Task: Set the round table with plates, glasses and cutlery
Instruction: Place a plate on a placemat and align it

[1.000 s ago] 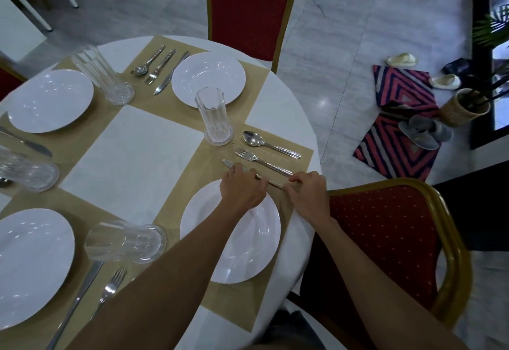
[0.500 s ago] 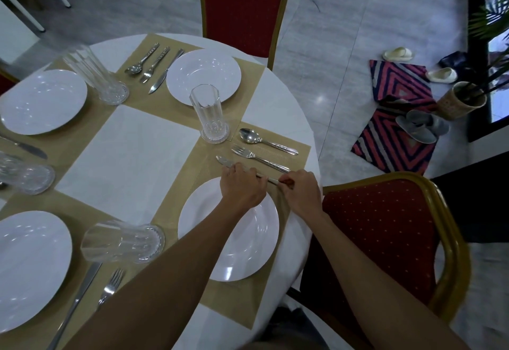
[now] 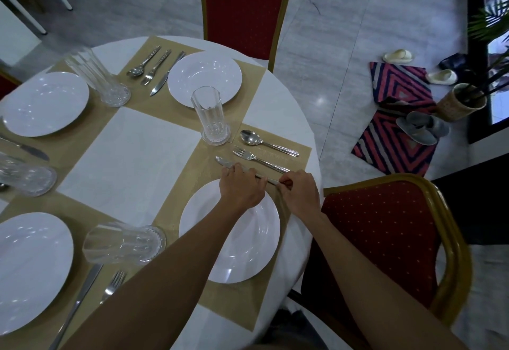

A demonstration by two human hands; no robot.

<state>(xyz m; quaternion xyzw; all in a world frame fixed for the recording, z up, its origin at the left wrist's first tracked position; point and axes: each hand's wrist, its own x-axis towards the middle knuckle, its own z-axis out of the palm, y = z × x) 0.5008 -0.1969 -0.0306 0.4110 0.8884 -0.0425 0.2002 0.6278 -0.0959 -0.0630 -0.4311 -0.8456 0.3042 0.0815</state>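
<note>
Reaching arms: I see both forearms cross the near plate (image 3: 234,253), which sits on a tan placemat (image 3: 225,303) at the edge of the table (image 3: 132,151), beside the red chair (image 3: 385,239).
Left hand: the left hand (image 3: 242,187) is knuckles-up at the plate's far rim. Its fingers curl down onto the knife's middle, and I read that as a closed hold on it.
Right hand: the right hand (image 3: 300,194) pinches the handle end between thumb and fingertips, a narrow grip.
Knife: the knife (image 3: 224,162) lies flat on the placemat just beyond the plate. Its blade tip pokes out past the left hand, and it runs roughly parallel to the fork (image 3: 260,160).
Change: over the last second both hands stay on the knife. Its tip now sits a shade closer to the fork's line, and the right fingers go from covering the handle to pinching it. It is a small nudge with no lift.
Meaning: I judge this the final alignment of this setting; once the knife is let go, the place looks complete.
Beyond: the spoon (image 3: 264,143) lies past the fork, and the tall glass (image 3: 210,115) stands at the mat's far corner.
Far settings: the far plate (image 3: 205,77) and the two at left each show a glass and cutlery beside them, so I judge the whole task nearly done.
Writing: I can read no brand, label or text anywhere. The cutlery handles bear a pattern too small to make out.
</note>
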